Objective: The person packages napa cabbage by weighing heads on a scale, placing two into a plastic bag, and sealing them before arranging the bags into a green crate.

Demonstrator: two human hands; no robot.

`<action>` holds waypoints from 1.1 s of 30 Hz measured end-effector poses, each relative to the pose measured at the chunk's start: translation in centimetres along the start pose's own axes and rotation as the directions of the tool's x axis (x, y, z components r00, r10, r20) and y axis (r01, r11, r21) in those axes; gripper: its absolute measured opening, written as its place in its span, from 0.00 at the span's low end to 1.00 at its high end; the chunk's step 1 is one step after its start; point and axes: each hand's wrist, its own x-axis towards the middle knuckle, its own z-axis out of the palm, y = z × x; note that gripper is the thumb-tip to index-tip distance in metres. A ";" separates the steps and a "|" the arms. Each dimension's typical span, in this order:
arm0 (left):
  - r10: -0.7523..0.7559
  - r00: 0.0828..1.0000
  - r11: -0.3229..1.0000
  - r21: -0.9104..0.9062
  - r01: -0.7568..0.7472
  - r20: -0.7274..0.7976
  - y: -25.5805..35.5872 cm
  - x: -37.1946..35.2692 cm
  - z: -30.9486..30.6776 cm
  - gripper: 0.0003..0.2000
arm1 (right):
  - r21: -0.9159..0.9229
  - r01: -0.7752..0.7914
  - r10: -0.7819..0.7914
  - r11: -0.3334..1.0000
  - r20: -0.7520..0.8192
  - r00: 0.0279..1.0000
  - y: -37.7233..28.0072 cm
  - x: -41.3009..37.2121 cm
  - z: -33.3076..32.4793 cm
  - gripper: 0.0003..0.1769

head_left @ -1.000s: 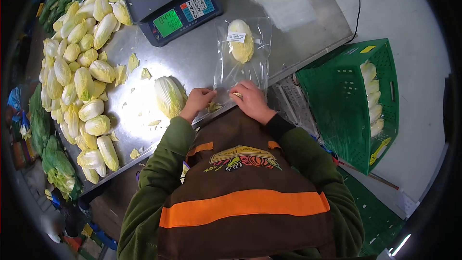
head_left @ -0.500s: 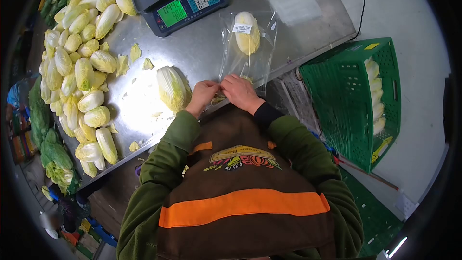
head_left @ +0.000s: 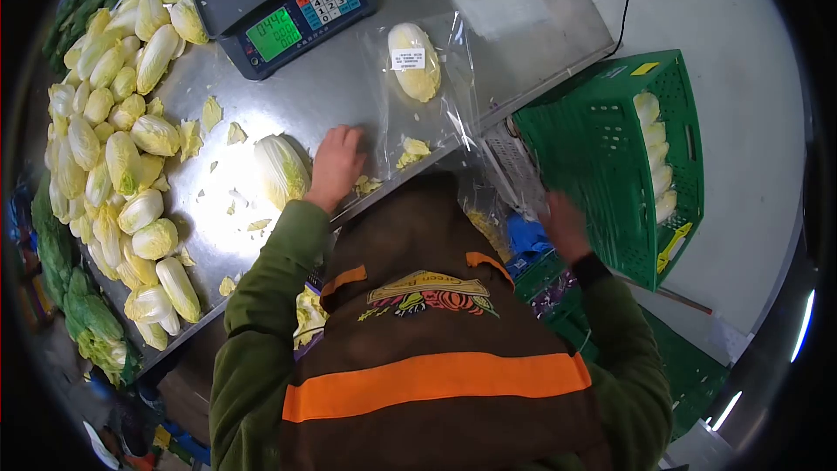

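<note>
My left hand (head_left: 338,166) rests on the metal table (head_left: 349,61) near its front edge, fingers bent; whether it holds anything is hidden. Just left of it lies a cabbage without a bag (head_left: 281,171). A labelled cabbage (head_left: 413,65) lies in a clear plastic bag (head_left: 453,92), with neither hand touching it. My right hand (head_left: 565,225) is off the table beside the green crate, blurred by motion, its fingers unclear. Loose leaf pieces (head_left: 412,152) lie by the bag's lower end.
Many cabbages (head_left: 122,161) are heaped at the left. A scale (head_left: 283,13) with a lit display stands at the back. At the right a green crate (head_left: 602,170) holds several white cabbages (head_left: 656,153). Grey crates (head_left: 514,166) sit at the table's edge.
My hands have moved apart and left the bag's open end. My right hand has gone right, off the table; my left hand has stayed near the unbagged cabbage. The view has shifted slightly.
</note>
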 end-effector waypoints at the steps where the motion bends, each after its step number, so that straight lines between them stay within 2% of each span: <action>1: 0.111 0.994 0.994 0.023 -0.111 -0.020 -0.3 0.3 0.7 0.24 | 0.089 0.147 -0.127 0.985 -0.195 0.972 -2.0 3.9 -1.3 0.21; 2: 0.119 0.993 0.993 0.029 -0.118 -0.018 -0.4 0.7 1.2 0.24 | 0.014 0.291 -0.268 0.957 -0.356 0.895 -3.1 7.3 -1.3 0.18; 4: 0.258 0.966 0.965 0.054 -0.258 0.018 -0.4 1.3 1.8 0.26 | -0.008 0.474 -0.429 0.881 -0.435 0.791 -7.0 11.7 -3.7 0.16; 5: 0.298 0.955 0.954 0.039 -0.298 0.005 -0.4 1.5 1.9 0.22 | -0.003 0.471 -0.424 0.882 -0.443 0.790 -7.7 13.3 -3.6 0.16; 7: 0.370 0.929 0.929 0.027 -0.370 0.001 -1.0 1.9 2.2 0.19 | -0.067 0.761 -0.739 0.646 -0.303 0.601 -8.3 15.5 -3.6 0.12; 8: 0.430 0.903 0.903 0.006 -0.430 -0.007 -1.2 2.0 2.4 0.16 | -0.070 0.758 -0.737 0.649 -0.308 0.602 -8.1 15.6 -3.8 0.12; 9: 0.410 0.911 0.909 -0.063 -0.412 -0.037 -0.9 2.1 1.9 0.11 | -0.022 0.782 -0.750 0.623 -0.301 0.589 -7.9 15.7 -3.8 0.13; 10: 0.412 0.910 0.908 -0.060 -0.414 -0.040 -0.4 2.3 0.9 0.11 | 0.024 0.806 -0.766 0.592 -0.293 0.572 -7.7 16.0 -3.9 0.13; 11: 0.381 0.921 0.917 -0.093 -0.388 -0.084 0.1 2.3 -0.2 0.10 | 0.113 0.760 -0.691 0.640 -0.348 0.634 -7.4 15.6 -4.0 0.10; 12: 0.346 0.929 0.924 -0.126 -0.362 -0.128 0.6 2.3 -1.5 0.10 | 0.110 0.764 -0.696 0.636 -0.347 0.629 -7.2 15.1 -4.1 0.10; 14: 0.307 0.941 0.933 -0.148 -0.327 -0.142 1.7 2.2 -3.5 0.09 | 0.422 0.657 -0.432 0.625 -0.513 0.741 -7.0 13.9 -4.2 0.05; 15: 0.267 0.938 0.926 -0.212 -0.314 -0.223 2.7 2.5 -4.3 0.09 | 0.486 0.655 -0.367 0.579 -0.562 0.741 -7.7 13.3 -4.4 0.02; 16: 0.221 0.929 0.911 -0.276 -0.305 -0.297 3.6 2.7 -4.9 0.09 | 0.488 0.656 -0.369 0.575 -0.561 0.741 -8.3 12.6 -4.2 0.02; 18: 0.195 0.937 0.905 -0.316 -0.286 -0.291 4.9 2.6 -4.8 0.07 | 0.804 0.484 -0.135 0.346 -0.468 0.873 -9.6 11.5 -3.6 0.06; 19: -0.024 0.960 0.840 -0.527 -0.133 -0.280 5.5 2.2 -3.9 0.06 | 0.805 0.483 -0.132 0.344 -0.468 0.874 -10.2 11.4 -3.5 0.06; 20: -0.235 0.947 0.704 -0.710 0.012 -0.217 6.1 2.2 -3.0 0.05 | 0.901 0.323 -0.003 0.291 -0.336 0.942 -10.8 11.4 -3.4 0.08; 21: -0.310 0.913 0.742 -0.668 0.058 -0.265 6.7 2.6 -2.3 0.04 | 0.964 0.156 0.115 0.214 -0.183 0.976 -11.2 11.5 -3.3 0.10; 22: -0.309 0.914 0.742 -0.668 0.058 -0.264 7.1 2.7 -1.9 0.04 | 0.965 0.155 0.117 0.213 -0.183 0.976 -11.4 11.9 -3.2 0.10; 24: -0.499 0.835 0.764 -0.572 0.299 -0.231 7.8 2.3 -1.4 0.06 | 0.970 -0.109 0.201 0.218 0.064 0.977 -11.3 13.7 -2.4 0.14; 25: -0.574 0.807 0.706 -0.583 0.402 -0.139 7.0 1.4 -0.7 0.07 | 0.970 -0.112 0.205 0.214 0.067 0.977 -11.0 14.6 -1.1 0.14; 26: -0.571 0.810 0.708 -0.580 0.403 -0.133 5.8 -0.2 0.9 0.07 | 0.931 -0.250 0.136 0.265 0.221 0.966 -10.6 15.6 1.1 0.15; 27: -0.643 0.765 0.591 -0.607 0.531 0.043 4.4 -2.1 2.8 0.07 | 0.869 -0.375 0.072 0.323 0.372 0.925 -10.4 16.2 3.1 0.17; 28: -0.687 0.695 0.466 -0.606 0.645 0.213 3.4 -2.7 3.5 0.07 | 0.872 -0.372 0.074 0.318 0.368 0.927 -10.5 16.5 4.6 0.17; 29: -0.683 0.700 0.473 -0.605 0.641 0.208 3.1 -2.1 2.9 0.07 | 0.861 -0.317 0.010 0.397 0.341 0.940 -10.7 16.8 6.0 0.16; 30: -0.664 0.636 0.350 -0.589 0.728 0.392 3.2 -1.7 2.0 0.09 | 0.842 -0.263 -0.054 0.471 0.325 0.944 -10.9 16.8 6.6 0.16; 31: -0.617 0.548 0.224 -0.541 0.811 0.565 3.5 -1.6 1.1 0.11 | 0.703 -0.127 -0.033 0.700 0.210 0.977 -11.3 16.7 6.0 0.14; 32: -0.616 0.548 0.229 -0.537 0.812 0.566 4.0 -1.1 0.5 0.11 | 0.707 -0.130 -0.030 0.695 0.209 0.978 -11.4 16.6 5.1 0.14; 33: -0.588 0.723 0.596 -0.409 0.691 0.363 4.7 -0.3 0.0 0.14 | 0.597 0.041 -0.062 0.801 0.015 0.998 -11.8 16.3 3.1 0.16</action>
